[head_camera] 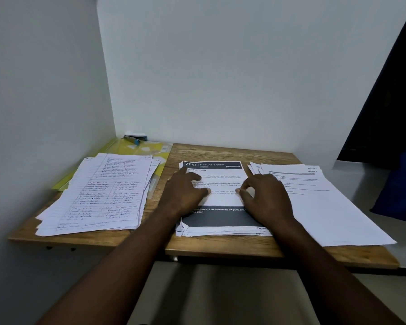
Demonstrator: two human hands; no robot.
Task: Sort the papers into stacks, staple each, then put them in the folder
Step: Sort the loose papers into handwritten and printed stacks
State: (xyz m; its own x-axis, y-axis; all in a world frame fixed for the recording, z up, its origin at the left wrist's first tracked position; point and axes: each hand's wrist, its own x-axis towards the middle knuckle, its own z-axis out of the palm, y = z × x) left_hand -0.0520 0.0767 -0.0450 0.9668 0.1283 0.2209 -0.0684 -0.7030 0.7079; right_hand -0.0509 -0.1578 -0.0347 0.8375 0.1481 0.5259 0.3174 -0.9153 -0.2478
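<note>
Three paper stacks lie on the wooden desk [220, 250]. The middle stack [220, 221] has a printed top sheet with black bands and the number 2747. My left hand [185, 190] rests on its left half with fingers spread flat. My right hand [265, 195] sits on its right edge, fingers curled with the tips on the sheet. A handwritten lined stack [103, 195] lies on the left. A printed white stack [319, 202] lies on the right. The yellow folder [150, 148] is under the handwritten stack at the back left, with the stapler [135, 138] on it.
White walls close in the desk at the back and left. The right stack overhangs the desk's right side onto a grey surface [373, 184]. A dark blue object [401, 184] stands at the far right.
</note>
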